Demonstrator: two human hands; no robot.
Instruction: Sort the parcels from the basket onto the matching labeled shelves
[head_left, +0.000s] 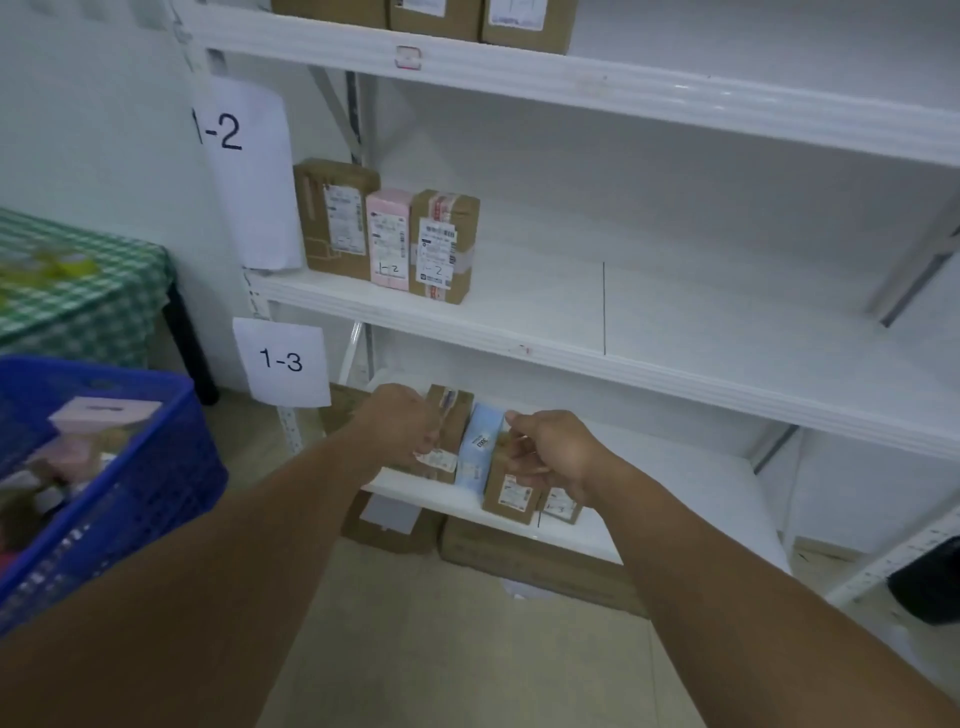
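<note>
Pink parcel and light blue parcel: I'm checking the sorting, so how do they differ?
The pink parcel stands on the 1-2 shelf, the light blue parcel on the 1-3 shelf below. No hand is near the pink parcel; the light blue parcel sits between the left hand and right hand. Both stand on end beside brown boxes.

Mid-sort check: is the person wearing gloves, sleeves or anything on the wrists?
No. The left forearm and right forearm are bare, no sleeves showing. The left hand and right hand wear no gloves; no watch, band or ring is visible.
</note>
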